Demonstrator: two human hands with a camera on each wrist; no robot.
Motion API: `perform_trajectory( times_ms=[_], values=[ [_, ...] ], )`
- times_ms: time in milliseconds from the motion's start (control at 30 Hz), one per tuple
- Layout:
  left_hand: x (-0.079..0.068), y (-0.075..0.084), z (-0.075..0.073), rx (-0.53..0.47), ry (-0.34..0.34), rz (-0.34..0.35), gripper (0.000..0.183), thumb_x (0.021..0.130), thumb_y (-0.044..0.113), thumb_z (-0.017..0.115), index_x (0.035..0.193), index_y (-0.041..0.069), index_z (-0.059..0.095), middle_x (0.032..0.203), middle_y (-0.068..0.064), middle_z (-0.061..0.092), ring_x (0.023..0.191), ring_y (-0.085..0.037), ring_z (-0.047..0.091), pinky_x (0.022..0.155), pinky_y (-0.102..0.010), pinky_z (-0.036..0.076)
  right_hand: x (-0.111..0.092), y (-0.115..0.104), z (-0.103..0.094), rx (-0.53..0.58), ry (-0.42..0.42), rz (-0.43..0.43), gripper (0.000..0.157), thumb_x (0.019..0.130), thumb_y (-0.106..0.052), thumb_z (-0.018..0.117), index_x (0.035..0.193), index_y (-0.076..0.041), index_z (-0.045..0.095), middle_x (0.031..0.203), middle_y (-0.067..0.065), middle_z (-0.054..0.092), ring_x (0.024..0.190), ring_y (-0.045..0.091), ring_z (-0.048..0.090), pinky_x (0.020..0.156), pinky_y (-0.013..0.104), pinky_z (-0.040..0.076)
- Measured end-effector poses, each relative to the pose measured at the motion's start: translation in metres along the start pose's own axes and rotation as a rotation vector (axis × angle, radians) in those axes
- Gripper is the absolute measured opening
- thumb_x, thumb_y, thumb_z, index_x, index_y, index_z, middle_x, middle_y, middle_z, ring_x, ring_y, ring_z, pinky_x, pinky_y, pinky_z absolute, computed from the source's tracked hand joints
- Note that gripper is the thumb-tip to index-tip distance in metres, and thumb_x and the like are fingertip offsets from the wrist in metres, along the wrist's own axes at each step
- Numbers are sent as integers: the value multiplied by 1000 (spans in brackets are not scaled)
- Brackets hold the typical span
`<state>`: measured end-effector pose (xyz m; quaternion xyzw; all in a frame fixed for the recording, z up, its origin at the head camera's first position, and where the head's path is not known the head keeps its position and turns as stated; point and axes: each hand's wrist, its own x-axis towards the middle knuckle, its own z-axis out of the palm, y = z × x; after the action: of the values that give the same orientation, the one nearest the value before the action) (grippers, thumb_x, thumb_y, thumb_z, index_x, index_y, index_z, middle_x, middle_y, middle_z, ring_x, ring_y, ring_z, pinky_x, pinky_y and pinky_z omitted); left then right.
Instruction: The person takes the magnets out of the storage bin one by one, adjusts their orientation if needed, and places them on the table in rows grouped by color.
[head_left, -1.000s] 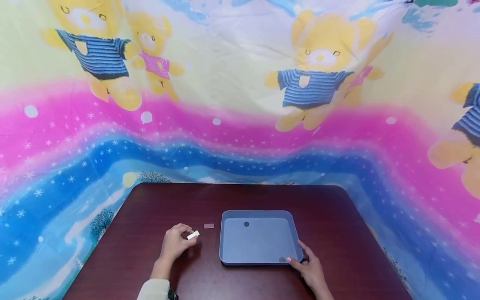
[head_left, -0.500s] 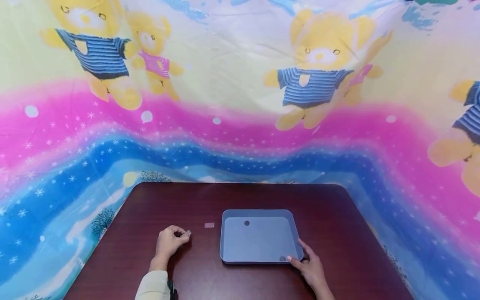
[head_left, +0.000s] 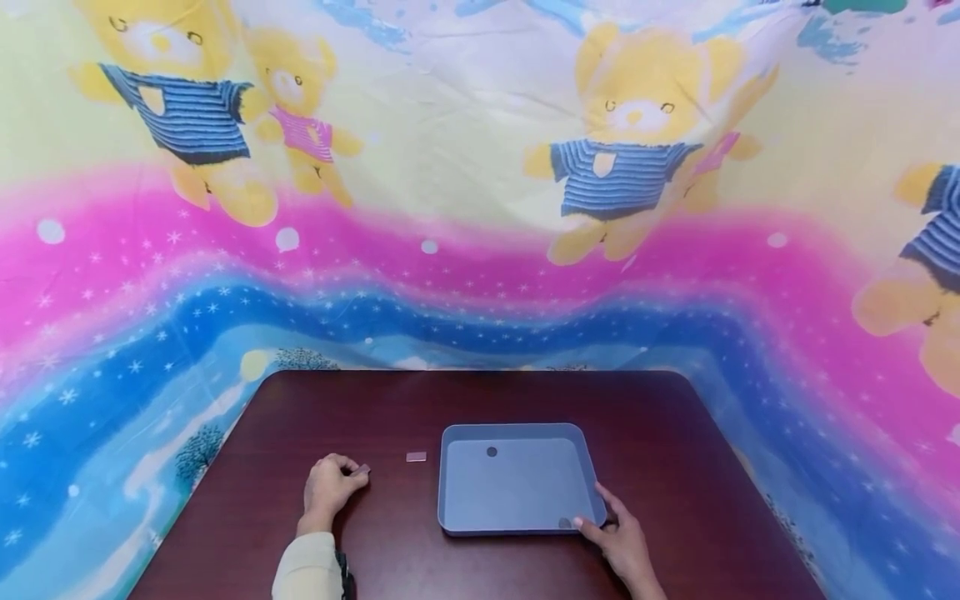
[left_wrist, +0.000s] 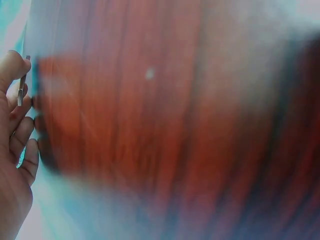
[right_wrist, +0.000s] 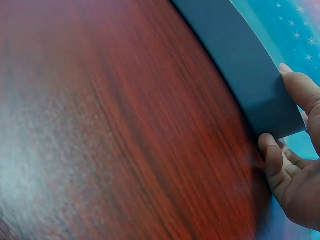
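My left hand (head_left: 327, 492) pinches a small thin rectangular piece (head_left: 362, 470) between thumb and fingertips, low over the left of the table. Edge-on in the left wrist view, this piece (left_wrist: 22, 85) looks like a narrow strip, and the other fingers curl beneath it. A similar flat pinkish rectangular piece (head_left: 416, 457) lies on the table between the left hand and the tray. My right hand (head_left: 624, 537) grips the near right corner of the grey-blue shallow tray (head_left: 517, 528). In the right wrist view, the thumb is at the tray's rim (right_wrist: 270, 55) and the fingers are low at its corner.
Inside the tray, a dark round spot (head_left: 492, 452) shows near the far left and another (head_left: 565, 523) by the near right corner. The glossy dark red table (head_left: 360, 408) ends at a hanging cloth (head_left: 450, 208) printed with bears.
My left hand has drawn back left, away from the piece on the table, with its own piece turned from a bright white face to a dull one. The right hand stays on the tray.
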<state>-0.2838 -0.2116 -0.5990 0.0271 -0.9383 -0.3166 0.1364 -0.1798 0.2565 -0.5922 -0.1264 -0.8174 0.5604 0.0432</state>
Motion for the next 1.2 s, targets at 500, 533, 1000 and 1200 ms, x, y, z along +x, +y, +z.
perform_trajectory(
  times_ms=[500,533,1000,1200],
  values=[
    [8,-5,-3,31,-29,55,21,69,10,70,89,8,73,97,-16,53,84,-35,46,71,-45,40,2,2,0,-17,-1,14,79,71,-25,81,139,-12,43,93,13,60,42,11,40,40,27,39],
    [8,-5,-3,35,-37,55,21,70,10,69,91,8,73,98,-17,52,85,-36,46,72,-46,41,2,2,0,-19,-3,12,79,71,-25,81,139,-12,43,92,13,60,42,11,41,40,27,39],
    [11,-11,-10,67,-85,18,26,75,8,66,99,8,73,102,-22,49,88,-40,47,72,-50,42,0,3,1,10,4,-3,79,70,-24,82,138,-11,44,93,14,60,43,11,41,40,26,39],
    [14,-10,-8,81,-94,6,26,77,9,64,102,8,72,103,-22,48,89,-40,47,71,-50,43,1,4,0,16,6,-4,78,70,-23,82,138,-12,45,93,15,59,43,11,41,40,26,39]
  ],
)
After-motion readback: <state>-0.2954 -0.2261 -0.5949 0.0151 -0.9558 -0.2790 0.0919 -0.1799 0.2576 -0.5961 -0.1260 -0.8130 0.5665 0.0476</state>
